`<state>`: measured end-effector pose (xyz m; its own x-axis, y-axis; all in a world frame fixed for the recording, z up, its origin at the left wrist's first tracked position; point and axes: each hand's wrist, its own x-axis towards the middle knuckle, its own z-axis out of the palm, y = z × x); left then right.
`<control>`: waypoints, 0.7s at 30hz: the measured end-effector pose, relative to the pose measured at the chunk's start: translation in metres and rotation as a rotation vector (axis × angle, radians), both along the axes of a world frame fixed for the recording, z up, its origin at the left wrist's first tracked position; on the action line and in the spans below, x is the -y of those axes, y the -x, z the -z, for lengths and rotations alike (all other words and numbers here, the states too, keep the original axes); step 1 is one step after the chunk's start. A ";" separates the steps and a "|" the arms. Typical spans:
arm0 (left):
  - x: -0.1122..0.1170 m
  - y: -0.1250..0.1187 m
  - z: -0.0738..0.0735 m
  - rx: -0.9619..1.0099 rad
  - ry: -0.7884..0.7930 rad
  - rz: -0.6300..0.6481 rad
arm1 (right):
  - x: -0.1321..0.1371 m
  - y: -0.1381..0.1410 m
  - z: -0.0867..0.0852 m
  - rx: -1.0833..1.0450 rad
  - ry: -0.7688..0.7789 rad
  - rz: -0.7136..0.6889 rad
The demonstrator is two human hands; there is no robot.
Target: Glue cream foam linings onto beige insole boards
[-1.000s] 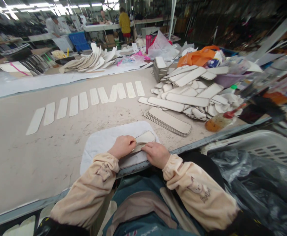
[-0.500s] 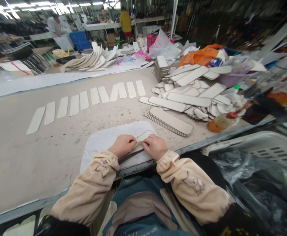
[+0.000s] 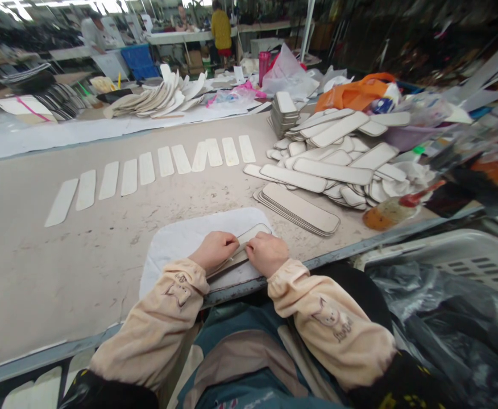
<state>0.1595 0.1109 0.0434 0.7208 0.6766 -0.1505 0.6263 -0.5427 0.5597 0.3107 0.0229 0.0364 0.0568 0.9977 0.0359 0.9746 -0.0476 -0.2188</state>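
Note:
My left hand point(image 3: 213, 251) and my right hand point(image 3: 267, 254) both press closed fingers on one long beige padded strip point(image 3: 253, 234). The strip lies slantwise on a white cloth pad point(image 3: 181, 241) at the near edge of the table. Only the strip's far rounded end shows past my right hand. The two hands sit close together, knuckles up, with peach sleeves behind them.
A neat stack of strips point(image 3: 301, 208) lies just right of the pad, with a loose heap of strips point(image 3: 338, 159) behind it. A row of flat white pieces point(image 3: 146, 168) crosses the table. A glue bottle point(image 3: 391, 211) lies right. A grey basket point(image 3: 457, 255) stands beside me. People work far back.
My right hand slid left along the strip toward my left hand, covering more of it. The left hand stayed put.

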 end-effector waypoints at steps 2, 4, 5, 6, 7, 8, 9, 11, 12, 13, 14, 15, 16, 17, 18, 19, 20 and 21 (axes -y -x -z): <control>-0.001 0.000 0.001 0.006 0.010 0.008 | -0.001 0.001 -0.001 0.020 -0.002 -0.019; -0.001 0.000 0.000 0.007 0.016 0.016 | -0.002 0.002 -0.001 0.030 0.001 -0.038; -0.001 0.000 0.000 0.007 0.017 0.017 | -0.002 0.002 -0.001 0.033 0.004 -0.044; 0.000 0.000 0.000 0.008 0.017 0.015 | -0.003 0.002 0.000 0.035 0.006 -0.047; 0.000 0.000 -0.001 0.011 0.018 0.012 | -0.003 0.001 0.000 0.038 0.009 -0.048; 0.000 0.000 -0.001 0.014 0.020 0.009 | -0.004 0.001 0.001 0.038 0.010 -0.047; 0.001 0.000 -0.001 0.017 0.021 0.007 | -0.004 0.000 0.003 0.034 0.007 -0.042; 0.001 0.000 -0.001 0.029 0.023 0.007 | -0.003 -0.002 0.006 -0.007 -0.021 -0.018; 0.002 0.000 -0.001 0.035 0.023 0.007 | -0.003 -0.005 0.007 -0.056 -0.043 -0.001; 0.002 0.000 -0.001 0.040 0.022 0.006 | -0.003 -0.007 0.009 -0.141 -0.065 0.016; 0.002 0.001 -0.001 0.042 0.019 0.002 | -0.002 -0.011 0.010 -0.250 -0.082 0.028; 0.002 0.001 -0.001 0.042 0.014 -0.005 | -0.001 -0.015 0.011 -0.366 -0.092 0.037; 0.002 0.001 0.000 0.039 0.010 -0.012 | 0.000 -0.020 0.012 -0.469 -0.096 0.042; 0.002 0.001 0.000 0.036 0.005 -0.017 | 0.001 -0.025 0.012 -0.543 -0.094 0.043; 0.002 0.001 0.001 0.035 0.001 -0.019 | 0.002 -0.030 0.011 -0.603 -0.088 0.049; 0.002 0.002 0.002 0.035 -0.004 -0.018 | 0.003 -0.035 0.010 -0.668 -0.081 0.061; 0.003 0.002 0.002 0.036 -0.008 -0.015 | 0.005 -0.040 0.008 -0.757 -0.071 0.084; 0.004 0.003 0.002 0.040 -0.014 -0.008 | 0.007 -0.045 0.006 -0.885 -0.060 0.117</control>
<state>0.1567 0.1072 0.0411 0.7207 0.6841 -0.1125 0.6080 -0.5458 0.5766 0.3554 0.0163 0.0305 0.1893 0.9818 -0.0175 0.4377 -0.1003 -0.8935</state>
